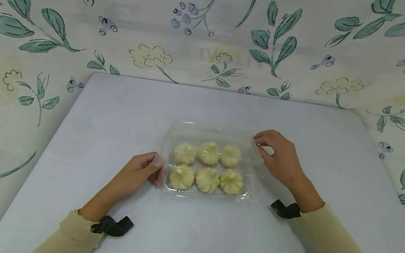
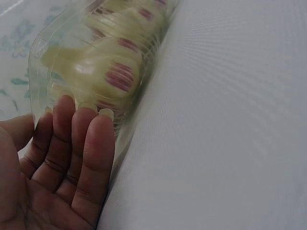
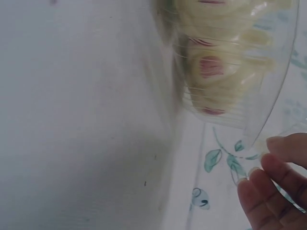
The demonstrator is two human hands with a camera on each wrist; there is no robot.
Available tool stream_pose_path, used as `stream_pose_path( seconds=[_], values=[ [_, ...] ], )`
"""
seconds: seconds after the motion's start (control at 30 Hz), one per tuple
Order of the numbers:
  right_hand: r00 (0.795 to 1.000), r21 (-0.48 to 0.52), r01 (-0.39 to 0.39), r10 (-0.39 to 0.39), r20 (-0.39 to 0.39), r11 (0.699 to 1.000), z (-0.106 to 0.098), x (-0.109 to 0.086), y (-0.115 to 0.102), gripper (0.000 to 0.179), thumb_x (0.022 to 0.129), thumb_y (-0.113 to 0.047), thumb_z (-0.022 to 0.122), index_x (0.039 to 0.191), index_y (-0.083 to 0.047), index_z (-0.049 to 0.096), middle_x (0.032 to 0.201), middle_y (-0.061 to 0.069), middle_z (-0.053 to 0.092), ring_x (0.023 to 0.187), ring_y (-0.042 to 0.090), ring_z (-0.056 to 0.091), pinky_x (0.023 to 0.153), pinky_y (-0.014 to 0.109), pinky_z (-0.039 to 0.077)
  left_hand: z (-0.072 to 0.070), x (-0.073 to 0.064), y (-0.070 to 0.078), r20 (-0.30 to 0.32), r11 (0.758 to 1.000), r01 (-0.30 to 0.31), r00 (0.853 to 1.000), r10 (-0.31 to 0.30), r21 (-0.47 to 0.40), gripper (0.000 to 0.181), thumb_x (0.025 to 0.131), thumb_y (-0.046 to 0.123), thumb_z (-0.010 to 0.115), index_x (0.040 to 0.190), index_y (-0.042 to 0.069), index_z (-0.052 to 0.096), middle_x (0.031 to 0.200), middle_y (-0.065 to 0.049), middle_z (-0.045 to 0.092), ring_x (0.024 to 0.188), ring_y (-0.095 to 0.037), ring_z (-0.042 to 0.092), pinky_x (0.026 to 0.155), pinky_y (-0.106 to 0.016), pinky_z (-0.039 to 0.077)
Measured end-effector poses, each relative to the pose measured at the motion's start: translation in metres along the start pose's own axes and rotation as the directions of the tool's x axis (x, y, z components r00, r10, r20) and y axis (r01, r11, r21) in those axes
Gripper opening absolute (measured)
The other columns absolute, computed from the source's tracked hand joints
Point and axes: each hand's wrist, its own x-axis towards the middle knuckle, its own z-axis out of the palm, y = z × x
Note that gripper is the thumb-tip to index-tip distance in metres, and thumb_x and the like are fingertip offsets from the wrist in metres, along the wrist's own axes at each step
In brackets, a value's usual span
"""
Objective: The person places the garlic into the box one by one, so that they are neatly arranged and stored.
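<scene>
A clear plastic clamshell box (image 1: 246,194) lies on the white table, with several pale yellow, garlic-bulb-shaped pieces (image 1: 207,180) in two rows inside. Purple streaks show on the sides of these pieces (image 2: 120,76) in both wrist views. My left hand (image 1: 143,167) holds the box's left edge, thumb at the rim and fingertips against the side wall. At the far right corner my right hand (image 1: 280,154) pinches the edge of the clear lid (image 1: 216,134) between thumb and index finger. In the head view that lid overlaps the back row.
The white tabletop (image 1: 195,236) extends around the box on every side. Behind and beside it hangs or lies a white cloth (image 1: 209,54) printed with green leaves and flowers. Black wrist pieces (image 1: 114,226) sit at both cream sleeve cuffs.
</scene>
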Motion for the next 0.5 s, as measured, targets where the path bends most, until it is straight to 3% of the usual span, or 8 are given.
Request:
stream_pose_path(
  seconds=[0.3,0.5],
  values=[
    [0.998,-0.083,0.061,-0.059,0.023,0.995,0.001,-0.007,-0.003,0.021,0.089,0.004,0.080,0.109,0.000,0.077,0.119,0.013,0.070,0.113,0.033,0.064,0.087,0.048,0.058,0.000,0.000,-0.001,-0.019,1.000,0.010,1.000,-0.010,-0.009,0.033,0.115,0.024,0.042,0.098,0.000,0.057,0.092,-0.015,0.059,0.080,-0.026,0.069,0.072,-0.037,0.062],
    [0.993,-0.121,0.112,-0.109,0.036,0.986,0.004,-0.013,0.000,0.024,0.089,0.004,0.079,0.112,-0.001,0.076,0.120,0.013,0.070,0.112,0.033,0.063,0.085,0.047,0.058,0.001,-0.002,0.000,-0.047,0.999,-0.031,0.998,0.031,-0.008,0.039,0.116,0.026,0.037,0.105,-0.002,0.062,0.095,-0.014,0.064,0.082,-0.023,0.066,0.070,-0.036,0.061]
  ],
)
